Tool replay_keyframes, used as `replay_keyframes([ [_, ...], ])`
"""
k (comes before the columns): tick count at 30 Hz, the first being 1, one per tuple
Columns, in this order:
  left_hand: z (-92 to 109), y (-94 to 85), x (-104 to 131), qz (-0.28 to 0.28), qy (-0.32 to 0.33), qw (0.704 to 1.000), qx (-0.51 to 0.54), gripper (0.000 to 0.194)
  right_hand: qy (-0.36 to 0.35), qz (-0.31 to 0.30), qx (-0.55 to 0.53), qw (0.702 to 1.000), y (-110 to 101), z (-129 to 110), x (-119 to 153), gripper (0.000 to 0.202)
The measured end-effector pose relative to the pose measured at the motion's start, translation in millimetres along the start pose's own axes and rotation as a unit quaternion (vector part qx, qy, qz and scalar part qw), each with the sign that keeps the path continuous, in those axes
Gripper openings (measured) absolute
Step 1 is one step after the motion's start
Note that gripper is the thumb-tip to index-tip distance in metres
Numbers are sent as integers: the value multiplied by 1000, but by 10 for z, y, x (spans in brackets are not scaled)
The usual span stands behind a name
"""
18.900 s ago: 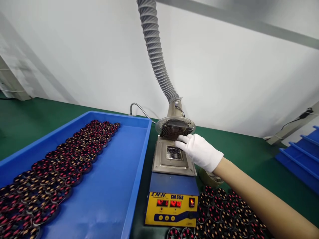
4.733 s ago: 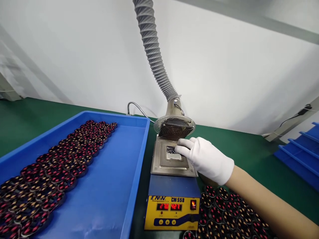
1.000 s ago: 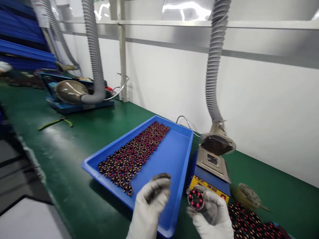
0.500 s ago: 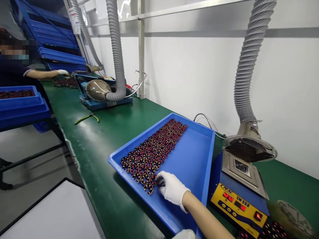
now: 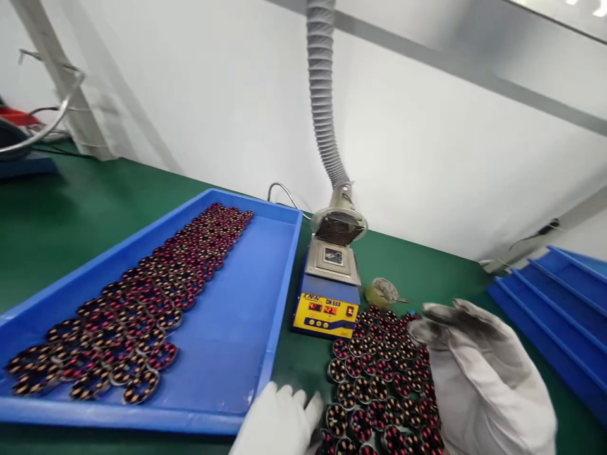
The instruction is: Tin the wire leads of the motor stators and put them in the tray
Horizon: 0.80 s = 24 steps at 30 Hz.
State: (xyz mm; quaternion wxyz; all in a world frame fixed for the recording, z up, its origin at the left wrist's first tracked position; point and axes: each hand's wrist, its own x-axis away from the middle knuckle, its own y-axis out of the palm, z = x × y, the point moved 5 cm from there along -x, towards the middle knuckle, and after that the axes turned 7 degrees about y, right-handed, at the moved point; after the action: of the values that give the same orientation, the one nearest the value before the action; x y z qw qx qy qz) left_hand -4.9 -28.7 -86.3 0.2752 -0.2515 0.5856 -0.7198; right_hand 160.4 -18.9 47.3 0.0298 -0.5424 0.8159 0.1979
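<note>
My right hand (image 5: 484, 373), in a white glove with greyed fingertips, hovers at the right side of a cluster of small wound motor stators (image 5: 377, 385). Its fingers are bent and apart, and nothing shows between them. At the bottom, my left hand (image 5: 277, 422), also gloved in white, is by the near right corner of the blue tray (image 5: 237, 325), left of the cluster. Its fingers are slightly spread, partly cut off by the frame. Inside the tray, more stators (image 5: 142, 303) lie packed in rows along the left side.
Behind the cluster stands a yellow-and-blue heated solder pot (image 5: 327, 309) with red digits, under an extraction hood (image 5: 339, 224) on a grey hose (image 5: 322, 95). A small cup (image 5: 382, 292) sits beside it. Stacked blue trays (image 5: 559, 316) stand at the right on the green bench (image 5: 417, 253).
The view has swung right. My right hand has left the stators in the tray and moved to the cluster by the solder pot. More of my left hand now shows.
</note>
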Motion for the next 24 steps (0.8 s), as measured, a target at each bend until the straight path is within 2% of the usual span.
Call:
replay_keyframes([
  [2,92,8,-259,0,-8,1000,-22,46,-8,2,-14,1000,-122,-52,47,17],
  [3,125,29,-383,3,-9,999,-32,46,-8,-12,-20,1000,-140,-71,63,17],
  [6,149,137,-645,15,-14,998,-59,29,7,-86,-31,996,-118,-117,86,16],
  [9,124,187,-691,37,-10,996,-84,26,32,-131,-27,991,-130,-114,58,13],
  [11,88,110,-645,54,-15,993,-106,28,37,-124,-17,991,-179,-67,-6,11],
  [12,67,17,-618,74,-21,990,-118,27,39,-110,-13,993,-206,-27,-51,11],
  [13,59,-128,-592,118,-18,984,-132,24,44,-89,-13,995,-231,24,-102,11],
  [15,94,-526,-539,265,15,952,-152,15,59,-41,-38,997,-251,146,-200,16],
  [16,135,-741,-504,353,39,922,-156,10,73,-36,-69,994,-226,217,-241,21],
  [18,233,-1084,-444,491,79,853,-159,8,111,-89,-153,978,-97,356,-296,34],
  [19,277,-1190,-441,528,86,830,-158,10,130,-133,-189,964,-17,415,-308,38],
  [21,329,-1286,-464,570,76,807,-132,11,145,-187,-213,948,78,496,-325,41],
  [24,277,-1229,-496,605,29,794,-48,34,107,-157,-163,968,27,514,-363,34],
])
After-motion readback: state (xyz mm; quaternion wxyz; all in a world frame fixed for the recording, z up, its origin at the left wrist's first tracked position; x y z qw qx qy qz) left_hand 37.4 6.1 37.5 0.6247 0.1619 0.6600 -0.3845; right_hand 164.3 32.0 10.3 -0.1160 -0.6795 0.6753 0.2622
